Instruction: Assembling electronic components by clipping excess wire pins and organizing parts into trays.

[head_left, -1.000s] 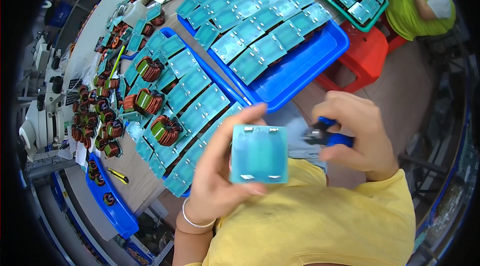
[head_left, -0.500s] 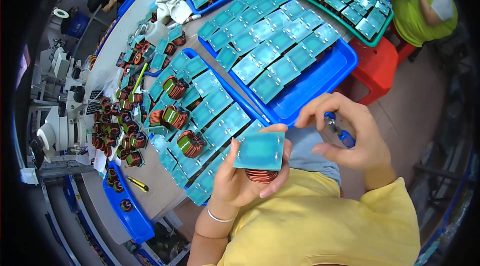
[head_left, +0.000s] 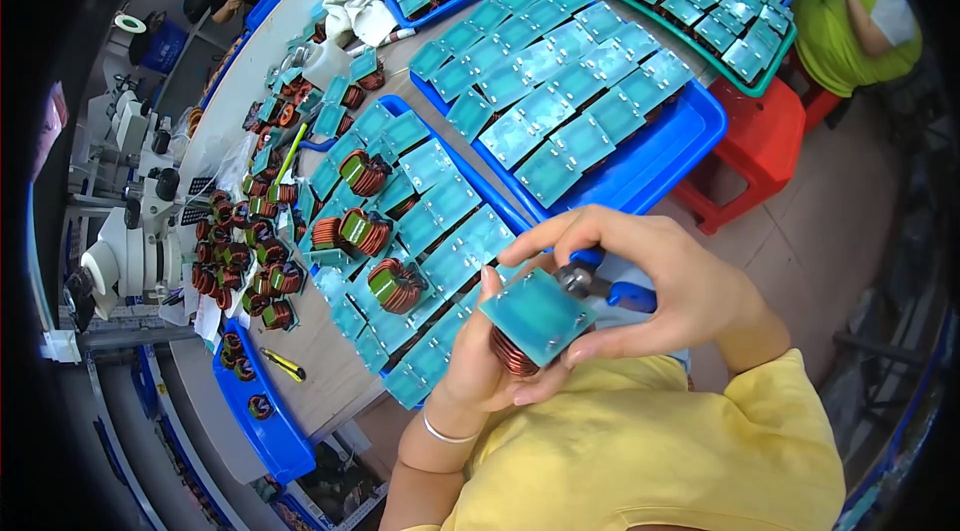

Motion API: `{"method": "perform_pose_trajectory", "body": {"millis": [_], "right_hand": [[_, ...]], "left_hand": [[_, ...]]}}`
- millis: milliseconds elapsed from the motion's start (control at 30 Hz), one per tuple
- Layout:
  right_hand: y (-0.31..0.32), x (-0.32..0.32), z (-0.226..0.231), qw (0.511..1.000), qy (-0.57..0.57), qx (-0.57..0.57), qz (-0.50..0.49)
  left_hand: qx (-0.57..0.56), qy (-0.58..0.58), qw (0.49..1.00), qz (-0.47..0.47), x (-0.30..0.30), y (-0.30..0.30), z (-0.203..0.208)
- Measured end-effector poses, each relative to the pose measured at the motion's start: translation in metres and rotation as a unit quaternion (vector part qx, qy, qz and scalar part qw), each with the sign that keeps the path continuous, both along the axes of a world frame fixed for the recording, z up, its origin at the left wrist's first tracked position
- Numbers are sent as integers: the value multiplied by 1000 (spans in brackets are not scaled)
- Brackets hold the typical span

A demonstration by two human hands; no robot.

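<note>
My left hand [head_left: 470,363] grips a wire-wound coil with a square teal board [head_left: 538,313] on top, its copper windings showing below the board. In my right hand [head_left: 670,281] is a pair of blue-handled cutting pliers [head_left: 615,291]. Their metal jaws meet the board's upper right edge; whether they close on a pin I cannot tell. Just left of my hands lie rows of the same teal-topped coils [head_left: 440,181] in a blue tray, with several green-and-copper coils [head_left: 396,286] resting on top of them.
A second blue tray [head_left: 690,151] of teal-topped parts stands beyond my hands, and a green tray [head_left: 770,71] farther back. Loose coils [head_left: 240,256], a yellow cutter knife [head_left: 284,364] and a small blue bin [head_left: 265,436] are at left. A red stool [head_left: 755,146] stands right; two people work nearby.
My right hand has moved left and down, bringing the pliers from apart to the board's edge. My left hand has turned the board, which is now more tilted.
</note>
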State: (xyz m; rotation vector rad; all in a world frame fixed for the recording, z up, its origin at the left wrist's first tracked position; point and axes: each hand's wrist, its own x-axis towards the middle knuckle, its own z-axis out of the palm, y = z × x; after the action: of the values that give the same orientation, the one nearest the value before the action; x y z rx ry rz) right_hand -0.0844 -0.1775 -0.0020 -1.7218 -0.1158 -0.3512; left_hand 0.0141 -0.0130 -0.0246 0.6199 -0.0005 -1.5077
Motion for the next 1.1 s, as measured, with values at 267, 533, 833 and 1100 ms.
{"method": "perform_pose_trajectory", "body": {"millis": [267, 533, 833, 1100], "right_hand": [[-8, 2, -6, 998, 1, -6, 65], [-18, -23, -12, 987, -29, -111, -110], [-100, -42, -60, 744, 151, -382, -528], [-139, -43, -57, 894, 166, -246, -336]], "left_hand": [[45, -159, 986, -14, 4, -4, 14], [27, -408, 911, -57, 20, -4, 21], [130, -732, 662, 92, 109, 2, 35], [269, -886, 373, -62, 185, -11, 17]]}}
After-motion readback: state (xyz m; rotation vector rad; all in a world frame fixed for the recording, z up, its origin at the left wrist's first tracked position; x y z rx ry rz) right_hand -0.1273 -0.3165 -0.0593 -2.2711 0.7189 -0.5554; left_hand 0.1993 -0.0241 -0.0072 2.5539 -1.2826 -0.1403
